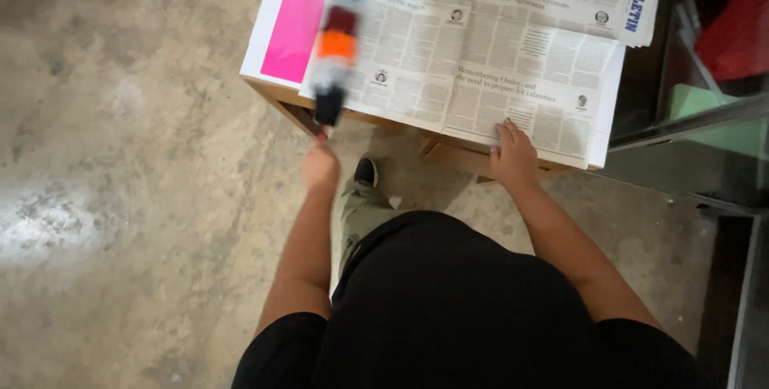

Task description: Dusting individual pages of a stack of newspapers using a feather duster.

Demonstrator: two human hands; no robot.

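Pink sheet [298, 24] on board, concrete floor [120, 197] below.

Matt paper newspaper [481, 44]; rough, mottled concrete floor [136, 181].

Single head view, steeply downward, near.

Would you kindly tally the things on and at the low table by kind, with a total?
Newspaper sheets, spread over the top: 1 layer, number of sheets unclear
Pink sheet: 1
White board underneath: 1
Blurred spray can, in the left hand: 1
Total: 4
The right hand rests flat on the newspaper.
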